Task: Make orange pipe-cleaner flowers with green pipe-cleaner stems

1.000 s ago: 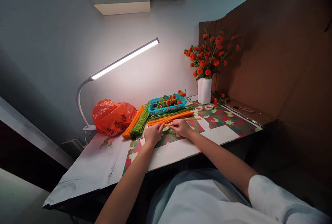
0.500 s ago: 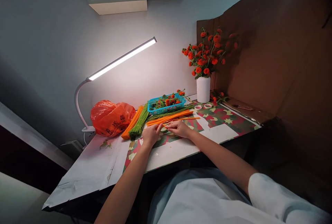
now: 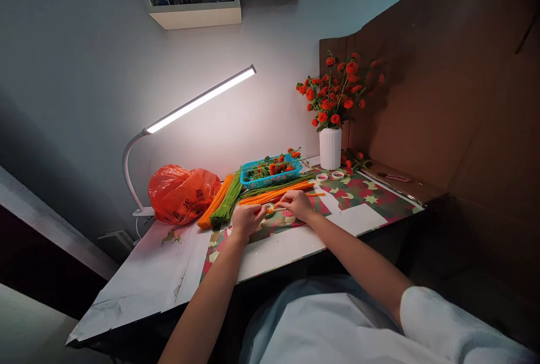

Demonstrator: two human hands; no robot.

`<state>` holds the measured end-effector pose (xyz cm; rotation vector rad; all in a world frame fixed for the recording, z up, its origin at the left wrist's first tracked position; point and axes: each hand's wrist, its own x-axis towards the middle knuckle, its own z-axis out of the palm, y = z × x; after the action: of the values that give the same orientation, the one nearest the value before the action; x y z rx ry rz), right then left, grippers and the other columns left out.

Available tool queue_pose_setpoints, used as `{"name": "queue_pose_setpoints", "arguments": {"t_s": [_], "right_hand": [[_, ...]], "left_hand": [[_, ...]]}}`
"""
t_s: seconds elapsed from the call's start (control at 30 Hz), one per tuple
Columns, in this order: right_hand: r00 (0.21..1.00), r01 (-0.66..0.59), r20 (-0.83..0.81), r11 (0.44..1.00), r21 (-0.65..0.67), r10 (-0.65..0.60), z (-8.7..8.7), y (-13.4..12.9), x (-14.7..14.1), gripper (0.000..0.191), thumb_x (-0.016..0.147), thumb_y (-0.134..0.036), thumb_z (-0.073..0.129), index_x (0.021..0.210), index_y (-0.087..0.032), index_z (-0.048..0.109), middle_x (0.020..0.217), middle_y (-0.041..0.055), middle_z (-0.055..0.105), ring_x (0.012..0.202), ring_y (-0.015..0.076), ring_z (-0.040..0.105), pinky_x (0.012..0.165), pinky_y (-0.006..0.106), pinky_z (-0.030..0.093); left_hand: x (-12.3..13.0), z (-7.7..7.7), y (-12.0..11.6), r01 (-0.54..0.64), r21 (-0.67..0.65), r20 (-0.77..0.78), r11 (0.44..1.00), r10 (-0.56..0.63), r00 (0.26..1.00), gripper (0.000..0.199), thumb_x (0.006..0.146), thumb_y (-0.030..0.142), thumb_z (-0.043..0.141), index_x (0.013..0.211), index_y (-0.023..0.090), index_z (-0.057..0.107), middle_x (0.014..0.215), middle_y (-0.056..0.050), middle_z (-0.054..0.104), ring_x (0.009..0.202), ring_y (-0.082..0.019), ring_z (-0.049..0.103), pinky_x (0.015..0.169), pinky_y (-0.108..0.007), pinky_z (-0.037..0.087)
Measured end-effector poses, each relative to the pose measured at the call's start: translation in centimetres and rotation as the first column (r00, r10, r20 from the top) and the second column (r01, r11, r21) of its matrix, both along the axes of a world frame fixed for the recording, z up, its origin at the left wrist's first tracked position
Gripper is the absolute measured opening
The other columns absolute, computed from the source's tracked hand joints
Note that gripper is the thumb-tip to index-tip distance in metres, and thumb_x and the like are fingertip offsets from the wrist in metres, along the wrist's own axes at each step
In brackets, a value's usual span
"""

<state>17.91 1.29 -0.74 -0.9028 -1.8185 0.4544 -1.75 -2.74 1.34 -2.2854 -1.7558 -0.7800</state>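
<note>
Orange piece is held between both hands, low over the near middle of the table; its exact shape is too small to be made out. It is pinched at its left end by the fingertips of the left hand and at its right by those of the right hand. Just beyond, orange stems are laid, with a blue basket behind. Farther left, green stems are bundled beside an orange bag; far right, a white vase is filled with red-orange flowers.
</note>
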Motion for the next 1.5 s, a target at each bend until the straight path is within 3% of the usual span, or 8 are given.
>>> {"name": "queue_pose_setpoints", "arguments": {"t_s": [0.23,0.4,0.6,0.8,0.93,1.1,1.5], "right_hand": [[0.997,-0.059,-0.050,0.989,0.136,0.066,0.4,-0.9,-0.1,0.024,0.082,-0.039,0.064,0.073,-0.019,0.074,0.067,0.0042,0.068,0.063,0.0150,0.060,0.059,0.025,0.043],[0.977,-0.184,-0.082,0.972,0.145,0.197,0.3,-1.3,-0.6,0.024,0.084,-0.038,0.061,0.079,-0.020,0.076,0.071,0.0061,0.070,0.067,0.0176,0.063,0.063,0.028,0.047],[0.937,-0.321,-0.128,0.946,0.040,0.324,0.0,-1.0,-0.8,0.024,0.081,-0.039,0.061,0.085,-0.021,0.076,0.087,0.0090,0.073,0.088,0.0237,0.067,0.077,0.035,0.051],[0.934,-0.348,-0.140,0.925,-0.155,0.329,0.1,-0.4,-0.6,0.034,0.077,-0.048,0.063,0.076,-0.017,0.076,0.074,0.0059,0.071,0.069,0.0186,0.064,0.063,0.029,0.048],[0.975,-0.218,-0.107,0.944,-0.249,0.197,0.3,-0.1,-0.1,0.032,0.071,-0.048,0.068,0.068,-0.016,0.074,0.067,0.0051,0.070,0.061,0.0169,0.061,0.055,0.026,0.044],[0.997,-0.049,-0.068,0.983,-0.178,0.038,0.6,-0.5,0.2,0.022,0.069,-0.040,0.073,0.068,-0.018,0.075,0.067,0.0062,0.071,0.061,0.0176,0.062,0.056,0.027,0.044],[1.000,-0.008,-0.003,0.994,0.107,0.009,1.1,-1.4,0.4,0.016,0.079,-0.033,0.068,0.071,-0.020,0.075,0.066,0.0035,0.070,0.061,0.0144,0.060,0.060,0.026,0.041]], "left_hand": [[0.3,0.0,0.1,-0.019,-0.020,-0.046,1.000,0.018,0.999,0.052,0.088,0.050,0.037,0.053,0.019,0.059,0.052,-0.003,0.058,0.051,-0.014,0.047,0.052,-0.027,0.019],[0.5,-0.1,0.1,-0.136,-0.134,0.107,0.982,0.151,0.983,0.053,0.089,0.054,0.033,0.059,0.020,0.062,0.059,-0.004,0.063,0.058,-0.016,0.054,0.052,-0.026,0.020],[0.3,-0.2,0.4,-0.107,-0.212,0.318,0.971,0.172,0.932,0.055,0.085,0.059,0.034,0.055,0.019,0.057,0.056,-0.002,0.061,0.055,-0.016,0.051,0.051,-0.026,0.024],[-0.4,-1.0,1.2,0.033,-0.133,0.468,0.991,0.034,0.883,0.054,0.082,0.058,0.035,0.046,0.019,0.046,0.045,0.001,0.044,0.047,-0.013,0.041,0.051,-0.025,0.025],[-0.6,-0.8,1.1,0.091,-0.119,0.345,0.989,-0.045,0.937,0.050,0.082,0.053,0.037,0.046,0.019,0.044,0.045,0.002,0.038,0.047,-0.012,0.037,0.051,-0.026,0.022],[-0.4,-0.2,0.6,0.070,-0.104,0.145,0.992,-0.054,0.988,0.049,0.083,0.048,0.037,0.046,0.018,0.047,0.044,0.001,0.039,0.046,-0.011,0.033,0.051,-0.027,0.018],[0.5,0.4,-0.1,-0.024,-0.055,-0.017,0.998,0.023,1.000,0.051,0.086,0.047,0.036,0.049,0.019,0.058,0.047,-0.003,0.053,0.047,-0.013,0.042,0.052,-0.028,0.017]]}}
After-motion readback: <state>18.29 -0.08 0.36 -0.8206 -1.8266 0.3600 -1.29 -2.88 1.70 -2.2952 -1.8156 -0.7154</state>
